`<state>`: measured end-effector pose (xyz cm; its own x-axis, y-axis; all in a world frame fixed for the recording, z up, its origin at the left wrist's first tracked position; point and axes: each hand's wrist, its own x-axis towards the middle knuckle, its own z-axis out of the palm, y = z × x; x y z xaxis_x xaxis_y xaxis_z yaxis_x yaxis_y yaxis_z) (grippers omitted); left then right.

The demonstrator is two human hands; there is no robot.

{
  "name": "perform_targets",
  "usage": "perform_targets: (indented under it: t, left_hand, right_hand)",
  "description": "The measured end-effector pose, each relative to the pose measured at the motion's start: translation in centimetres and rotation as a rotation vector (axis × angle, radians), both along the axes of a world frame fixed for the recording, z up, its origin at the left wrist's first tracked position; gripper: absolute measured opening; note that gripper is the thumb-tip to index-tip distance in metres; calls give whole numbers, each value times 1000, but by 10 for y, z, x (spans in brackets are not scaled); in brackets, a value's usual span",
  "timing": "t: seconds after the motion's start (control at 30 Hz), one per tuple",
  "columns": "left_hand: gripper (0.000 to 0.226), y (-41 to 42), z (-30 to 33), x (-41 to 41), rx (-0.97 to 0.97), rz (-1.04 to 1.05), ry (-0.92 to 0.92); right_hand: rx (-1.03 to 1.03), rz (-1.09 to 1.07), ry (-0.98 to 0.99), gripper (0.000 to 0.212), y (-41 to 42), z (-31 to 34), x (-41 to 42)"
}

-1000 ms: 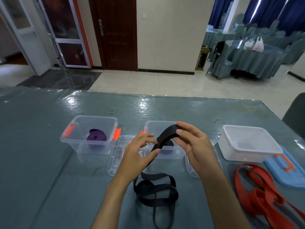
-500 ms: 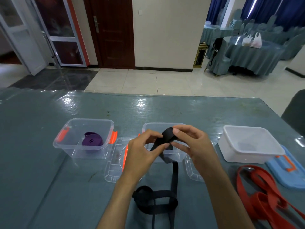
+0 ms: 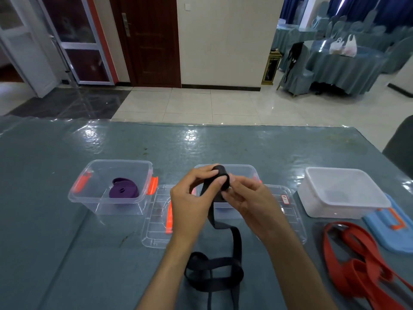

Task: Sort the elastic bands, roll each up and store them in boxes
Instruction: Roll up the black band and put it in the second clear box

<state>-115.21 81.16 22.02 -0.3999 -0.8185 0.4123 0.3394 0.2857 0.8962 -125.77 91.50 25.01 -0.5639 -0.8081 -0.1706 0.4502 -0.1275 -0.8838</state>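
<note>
A black elastic band (image 3: 236, 245) is partly wound into a small roll held up in front of the middle clear box (image 3: 250, 171). My left hand (image 3: 192, 202) pinches the roll from the left, and my right hand (image 3: 248, 202) pinches it from the right. The loose tail hangs down to a heap of loops on the table near me. A rolled purple band (image 3: 123, 190) lies inside the left clear box (image 3: 93, 166). Loose red bands (image 3: 357, 262) lie at the right.
A white box (image 3: 342, 175) stands at the right with its blue lid (image 3: 393, 229) beside it. Two clear lids (image 3: 156, 220) lie flat between and in front of the clear boxes. A dark chair back (image 3: 402, 146) stands at the table's right edge.
The black roll has grown thicker as both hands wound it. More of the tail has been drawn up from the heap on the table.
</note>
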Motion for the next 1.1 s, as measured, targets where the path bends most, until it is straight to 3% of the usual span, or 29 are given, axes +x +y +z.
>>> perform_targets:
  t: [0.13,0.33,0.5,0.67,0.8,0.97,1.1]
  left_hand:
    - [22,6,-1,1,93,-105,14]
    - [34,5,5,9,16,-185,-94]
    - [34,10,17,21,5,-205,-112]
    - [34,18,27,36,-13,-304,-91]
    - [30,28,31,40,-37,-333,-114]
    - [36,37,39,44,-5,-365,-139]
    - [40,45,41,43,34,-236,-52]
  right_hand:
    - [-39,-51,53,29,2,4,2]
    - [-27,-56,88,23,8,5,7]
    - [138,-148,356,20,14,6,9]
    - [-84,-66,402,41,32,13,11]
    - [-184,-96,457,26,41,12,17]
    - [-282,-156,381,31,48,7,28]
    - [-254,-182,351,29,51,7,39]
